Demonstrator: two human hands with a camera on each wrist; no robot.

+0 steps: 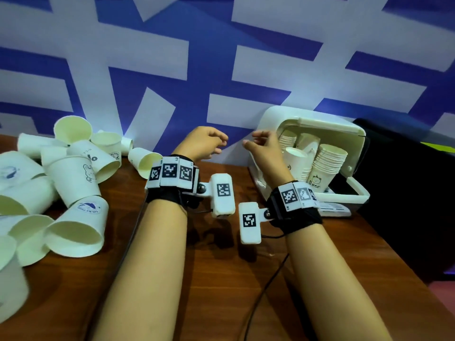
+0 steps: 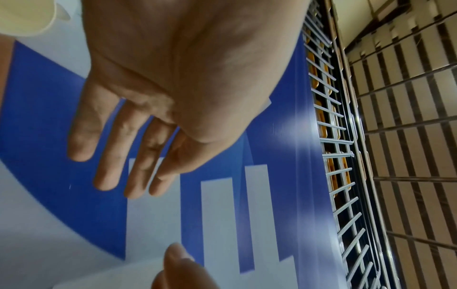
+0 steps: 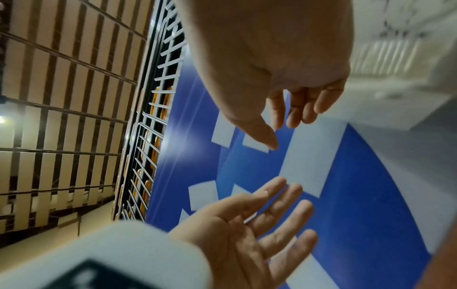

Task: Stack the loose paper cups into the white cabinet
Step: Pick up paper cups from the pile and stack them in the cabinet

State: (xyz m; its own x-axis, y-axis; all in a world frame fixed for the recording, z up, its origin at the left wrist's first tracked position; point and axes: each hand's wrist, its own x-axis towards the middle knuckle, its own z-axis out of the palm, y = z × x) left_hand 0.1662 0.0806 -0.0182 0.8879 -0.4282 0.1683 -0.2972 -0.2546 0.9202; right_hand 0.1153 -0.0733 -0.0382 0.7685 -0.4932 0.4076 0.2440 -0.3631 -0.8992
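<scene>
loose paper cups (image 1: 73, 183) lie heaped on the far left of the wooden table (image 1: 216, 279), most tipped on their sides with open mouths facing different ways, a few printed with small blue or black logos. one cup (image 1: 144, 161) lies alone at the pile's right edge, just left of the left wrist.

left hand (image 1: 204, 143) is raised above the table near the middle, in front of the blue and white wall (image 1: 221, 57). fingers (image 2: 108, 152) straight to loosely bent, slightly spread, gripping nothing. a black band with marker tags (image 1: 170, 172) wraps the wrist.

right hand (image 1: 266, 148) is raised close beside the left, the two apart with a small gap between fingertips. its fingers (image 3: 294, 109) are loosely bent and slightly parted, thumb out, empty. it sits just left of and partly in front of the white cabinet's opening.

white cabinet (image 1: 283, 119) stands at the right back of the table against the wall, its door (image 1: 349, 195) swung down open. inside are nested stacks of cups (image 1: 330, 158), with another stack (image 1: 295, 156) in front, just beside the right hand; cannot tell if the hand touches it. a dark object (image 1: 406, 180) stands right of the cabinet.
</scene>
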